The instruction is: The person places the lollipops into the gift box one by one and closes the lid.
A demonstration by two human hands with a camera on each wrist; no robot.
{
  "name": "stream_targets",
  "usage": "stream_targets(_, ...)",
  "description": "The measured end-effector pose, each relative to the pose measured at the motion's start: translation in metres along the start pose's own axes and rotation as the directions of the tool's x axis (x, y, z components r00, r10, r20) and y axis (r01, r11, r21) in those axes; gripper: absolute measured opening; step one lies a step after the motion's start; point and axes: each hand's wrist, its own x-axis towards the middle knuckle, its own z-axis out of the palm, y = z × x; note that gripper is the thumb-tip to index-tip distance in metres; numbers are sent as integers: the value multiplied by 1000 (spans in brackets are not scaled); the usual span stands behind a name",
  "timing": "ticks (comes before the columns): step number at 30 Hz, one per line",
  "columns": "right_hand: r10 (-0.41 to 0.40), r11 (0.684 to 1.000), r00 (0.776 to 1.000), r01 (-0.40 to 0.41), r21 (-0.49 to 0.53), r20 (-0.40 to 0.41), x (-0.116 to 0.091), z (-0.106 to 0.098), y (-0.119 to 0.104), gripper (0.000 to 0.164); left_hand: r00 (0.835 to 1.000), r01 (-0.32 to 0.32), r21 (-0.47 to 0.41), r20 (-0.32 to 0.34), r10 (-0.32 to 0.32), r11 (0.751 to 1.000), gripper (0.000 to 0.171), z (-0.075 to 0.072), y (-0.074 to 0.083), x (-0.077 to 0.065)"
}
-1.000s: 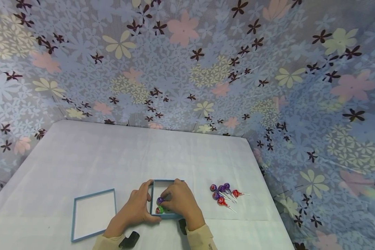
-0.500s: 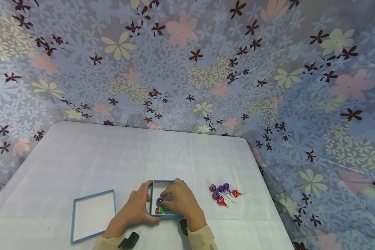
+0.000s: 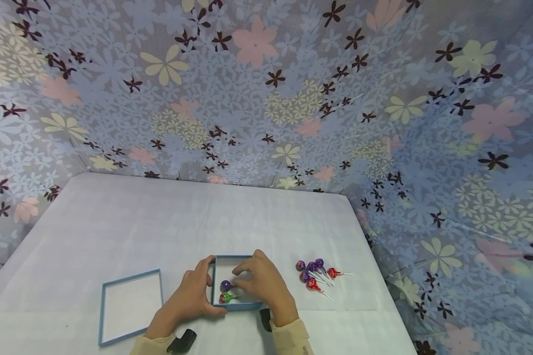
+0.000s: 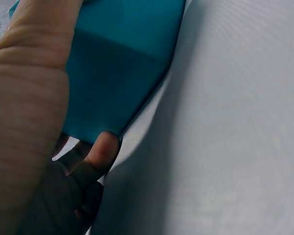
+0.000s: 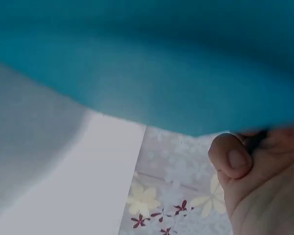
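A shallow blue box [image 3: 240, 307] with a white inside stands at the table's front. My left hand [image 3: 191, 296] grips its left side, thumb at the near corner and fingers toward the far one. The box's blue wall [image 4: 122, 73] fills much of the left wrist view. Inside lie a purple lollipop [image 3: 225, 286] and a green lollipop [image 3: 226, 298], side by side at the left. My right hand [image 3: 266, 281] is over the box's right part, thumb and forefinger apart beside the purple lollipop; its palm hides that part. In the right wrist view, the thumb [image 5: 230, 156] shows below the blurred blue wall.
Several purple and red lollipops [image 3: 313, 283] lie in a loose group right of the box, sticks pointing right. A blue-rimmed white lid or tray [image 3: 131, 308] lies to the left. Flowered cloth [image 3: 257, 98] hangs behind the white-covered table [image 3: 195, 217].
The right thumb and forefinger have spread and drawn back to the right from the purple lollipop. More of both lollipops in the box shows now. The left hand stays on the box.
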Motion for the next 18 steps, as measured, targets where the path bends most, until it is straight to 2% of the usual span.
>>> stream_targets(11,7,999,988,-2,32,-155,-17,-14,24,22,1000,16,1,5,-16,1000,138,2,3,1)
stream_targets(18,58,997,979,-46,65,-197,-25,-18,36,23,1000,10,3,0,-10,1000,139,4,2,2)
